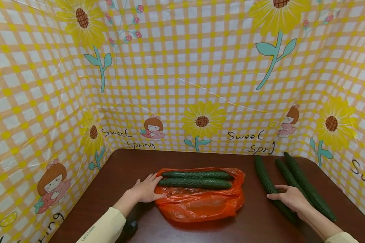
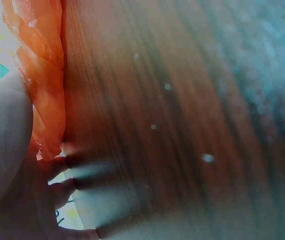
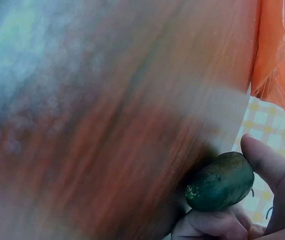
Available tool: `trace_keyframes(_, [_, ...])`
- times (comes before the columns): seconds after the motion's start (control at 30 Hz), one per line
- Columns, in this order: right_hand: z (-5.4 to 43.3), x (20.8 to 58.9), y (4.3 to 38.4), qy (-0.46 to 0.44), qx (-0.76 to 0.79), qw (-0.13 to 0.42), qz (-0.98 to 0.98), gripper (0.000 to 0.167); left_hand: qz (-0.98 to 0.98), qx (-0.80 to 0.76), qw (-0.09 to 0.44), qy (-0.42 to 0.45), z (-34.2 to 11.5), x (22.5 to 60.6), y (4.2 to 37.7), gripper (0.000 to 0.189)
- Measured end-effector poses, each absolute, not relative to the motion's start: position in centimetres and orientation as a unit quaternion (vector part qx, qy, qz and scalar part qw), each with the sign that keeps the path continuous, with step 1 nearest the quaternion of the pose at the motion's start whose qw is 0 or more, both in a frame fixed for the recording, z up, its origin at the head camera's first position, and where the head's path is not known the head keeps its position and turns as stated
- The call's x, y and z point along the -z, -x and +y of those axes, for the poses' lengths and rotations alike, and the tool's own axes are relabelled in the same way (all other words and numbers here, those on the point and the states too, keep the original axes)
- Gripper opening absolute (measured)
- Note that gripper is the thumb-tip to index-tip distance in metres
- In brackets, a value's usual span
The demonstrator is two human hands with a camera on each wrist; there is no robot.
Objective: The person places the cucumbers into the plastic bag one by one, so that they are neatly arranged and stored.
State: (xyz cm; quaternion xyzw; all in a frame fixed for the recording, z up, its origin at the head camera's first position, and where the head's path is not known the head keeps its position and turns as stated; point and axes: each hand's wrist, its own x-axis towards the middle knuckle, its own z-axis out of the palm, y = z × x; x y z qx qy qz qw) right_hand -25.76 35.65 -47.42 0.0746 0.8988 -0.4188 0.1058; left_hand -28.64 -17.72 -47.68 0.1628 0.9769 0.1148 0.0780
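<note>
An orange plastic bag (image 1: 200,206) lies on the table with its mouth spread wide. Two long dark green cucumbers (image 1: 197,183) rest side by side in the mouth. At the bag's left end, my left hand (image 1: 144,189) touches its edge with fingers spread; the left wrist view shows orange film (image 2: 50,105) beside the thumb. My right hand (image 1: 289,199) grips a single cucumber (image 1: 263,173) to the right of the bag, thumb on one side and fingers on the other. The cucumber's end (image 3: 220,182) shows between them in the right wrist view.
Two more cucumbers (image 1: 311,192) lie side by side just right of my right hand. A small black object (image 1: 130,226) sits under my left forearm, partly hidden. A checked, flower-printed sheet (image 1: 176,84) walls in the back and both sides of the brown table (image 1: 124,162).
</note>
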Motion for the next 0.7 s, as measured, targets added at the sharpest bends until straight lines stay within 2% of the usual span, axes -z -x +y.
trace_keyframes(0.53, [35.34, 46.99, 26.21, -0.041, 0.358, 0.1, 0.928, 0.088, 0.978, -0.108, 0.068, -0.167, -17.97, 47.14, 28.61, 0.085])
trace_keyframes(0.7, [35.69, 47.2, 26.25, -0.046, 0.362, 0.099, 0.926, 0.082, 0.976, -0.119, 0.06, -0.171, -18.13, 47.56, 28.64, 0.084])
